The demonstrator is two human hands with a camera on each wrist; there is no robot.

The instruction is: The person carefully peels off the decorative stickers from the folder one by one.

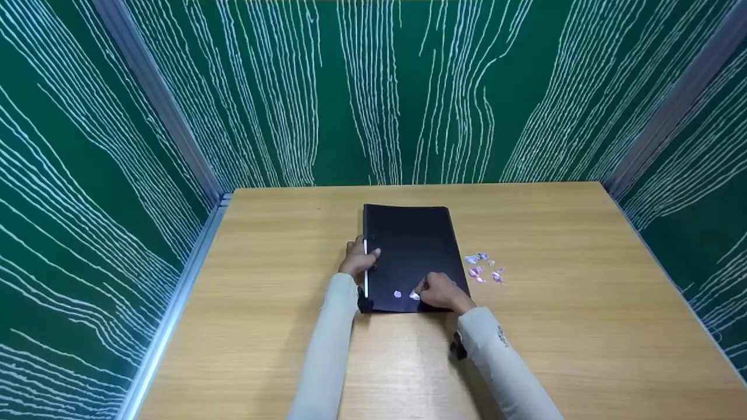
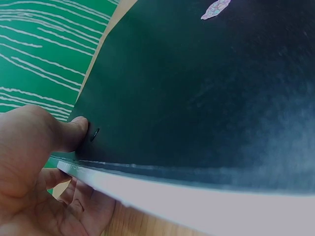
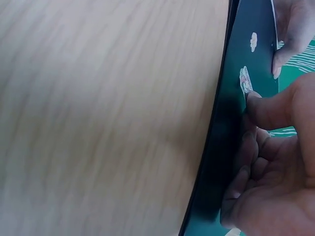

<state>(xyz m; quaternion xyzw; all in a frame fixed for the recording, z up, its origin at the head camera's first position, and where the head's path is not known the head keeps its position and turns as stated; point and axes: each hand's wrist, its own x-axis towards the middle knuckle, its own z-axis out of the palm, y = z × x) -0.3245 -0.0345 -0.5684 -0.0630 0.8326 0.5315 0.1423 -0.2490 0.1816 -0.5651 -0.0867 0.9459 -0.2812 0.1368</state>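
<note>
A flat black book (image 1: 411,251) with a white strip (image 1: 366,265) along its left side lies on the wooden table. My left hand (image 1: 357,258) grips that left edge, thumb on the black surface and fingers below the white edge (image 2: 197,196). Near the book's front edge my right hand (image 1: 439,290) pinches a small printed paper cutout (image 3: 245,79) between its thumb and fingers, low against the black surface. Another pale cutout (image 1: 397,294) lies flat just left of it. Whether the pinched cutout touches the book fully, I cannot tell.
Several more pinkish-purple cutouts (image 1: 476,274) are scattered on the table (image 1: 554,326) right of the book. Green walls (image 1: 373,87) with white wavy lines stand behind and on both sides, with metal posts (image 1: 169,111) at the corners.
</note>
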